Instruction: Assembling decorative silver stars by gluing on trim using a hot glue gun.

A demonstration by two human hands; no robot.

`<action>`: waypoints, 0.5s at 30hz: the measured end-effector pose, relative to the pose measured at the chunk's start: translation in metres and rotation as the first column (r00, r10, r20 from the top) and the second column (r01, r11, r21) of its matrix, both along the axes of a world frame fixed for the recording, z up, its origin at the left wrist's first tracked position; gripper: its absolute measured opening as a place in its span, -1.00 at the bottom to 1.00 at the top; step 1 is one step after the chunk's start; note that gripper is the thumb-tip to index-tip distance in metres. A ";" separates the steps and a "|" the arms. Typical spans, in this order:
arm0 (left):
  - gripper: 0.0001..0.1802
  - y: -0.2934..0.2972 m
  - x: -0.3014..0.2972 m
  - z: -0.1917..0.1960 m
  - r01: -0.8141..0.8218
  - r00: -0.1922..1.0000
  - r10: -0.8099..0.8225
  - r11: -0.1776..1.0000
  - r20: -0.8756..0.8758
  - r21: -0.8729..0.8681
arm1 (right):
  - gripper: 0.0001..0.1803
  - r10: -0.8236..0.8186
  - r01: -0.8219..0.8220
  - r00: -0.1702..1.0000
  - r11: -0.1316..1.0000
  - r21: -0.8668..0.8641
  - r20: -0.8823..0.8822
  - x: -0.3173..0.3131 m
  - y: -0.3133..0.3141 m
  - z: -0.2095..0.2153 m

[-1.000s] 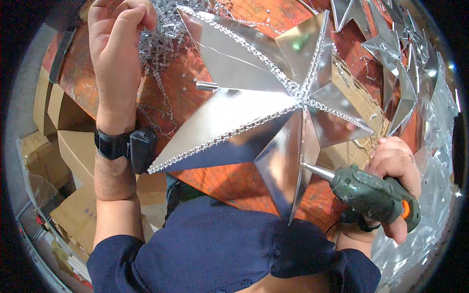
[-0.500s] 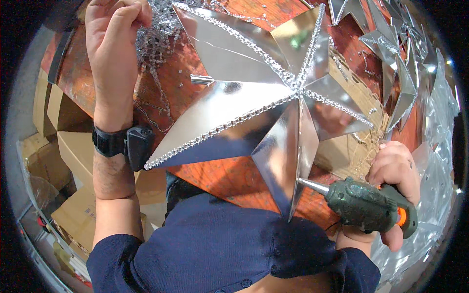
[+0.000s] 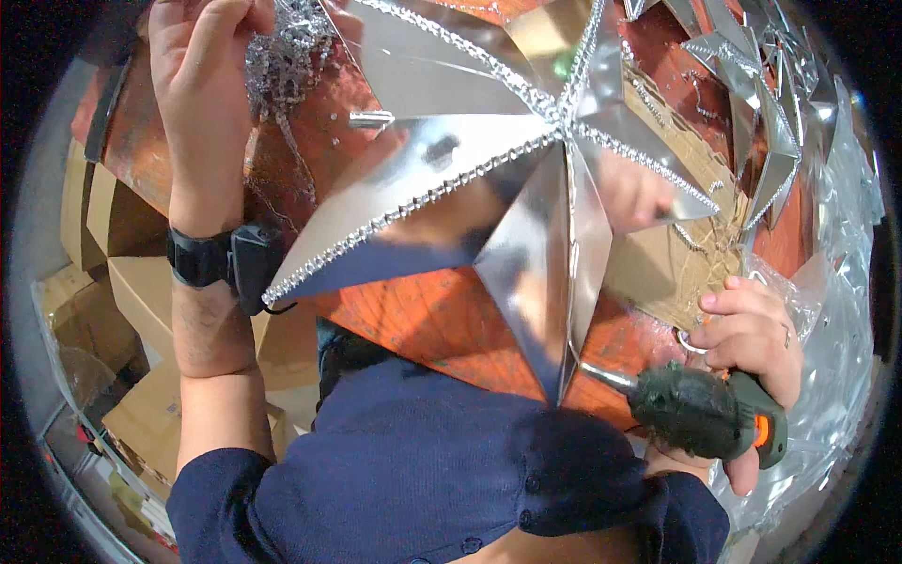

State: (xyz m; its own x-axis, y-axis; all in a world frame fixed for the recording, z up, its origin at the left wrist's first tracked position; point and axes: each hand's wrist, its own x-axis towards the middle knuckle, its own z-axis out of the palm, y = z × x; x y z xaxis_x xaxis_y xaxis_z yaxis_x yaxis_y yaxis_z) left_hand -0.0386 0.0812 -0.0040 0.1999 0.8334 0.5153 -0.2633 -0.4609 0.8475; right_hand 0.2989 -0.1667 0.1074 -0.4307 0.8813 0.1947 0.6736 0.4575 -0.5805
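A large mirror-like silver star (image 3: 413, 174) lies in front of me, with silver beaded trim (image 3: 413, 210) along several of its ridges. The point aimed toward me has no trim, just a thin pale line along its ridge. My right hand (image 3: 756, 338) grips a dark green glue gun (image 3: 691, 409) whose metal nozzle is beside that point; a fine strand runs between nozzle and ridge. My left hand (image 3: 202, 103) is raised at the upper left, fingers curled beside a tangled heap of silver bead strands (image 3: 291, 61). Its fingertips are partly cut off, so what they pinch is unclear.
More silver stars (image 3: 752, 103) stand stacked at the far right. Brown cardboard (image 3: 658, 273) lies under the star on the worn orange-red table (image 3: 395, 324). Clear plastic sheeting (image 3: 836, 310) covers the right side. Cardboard boxes (image 3: 136, 301) are at the left.
The glue gun has dropped slightly lower and drawn back from the star's ridge, trailing a strand. My left hand has shifted up and left. The star appears higher in view.
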 end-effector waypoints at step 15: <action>-0.71 -0.024 0.026 0.013 -0.201 0.970 0.216 0.971 -0.115 0.127 | -0.04 -0.233 0.268 0.950 0.949 0.165 -0.207 -0.016 -0.027 -0.037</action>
